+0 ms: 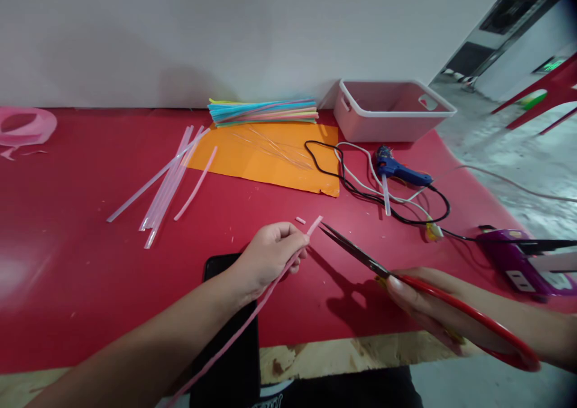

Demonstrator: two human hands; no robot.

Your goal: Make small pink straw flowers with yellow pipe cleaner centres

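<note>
My left hand [269, 253] pinches a long pink pipe cleaner [270, 291] between thumb and fingers. A short end of it sticks out past the fingertips, and the rest trails down toward me. My right hand [421, 303] is closed on a pair of scissors [356, 252] with red handles. The blade tips are just right of the pipe cleaner's short end, nearly closed; whether they touch it I cannot tell. On the table near my left fingertips lies a small pink cut piece [300, 220]. Beneath my left wrist is a black phone-like slab [229, 360], partly covered.
Clear glue sticks [166, 185] and a short pink pipe cleaner [197, 182] lie left. Behind are a pipe cleaner bundle [264, 112], an orange envelope [270, 155] and a pink basket [383, 125]. A blue glue gun [401, 172], tangled cords and a purple device [509, 261] are right.
</note>
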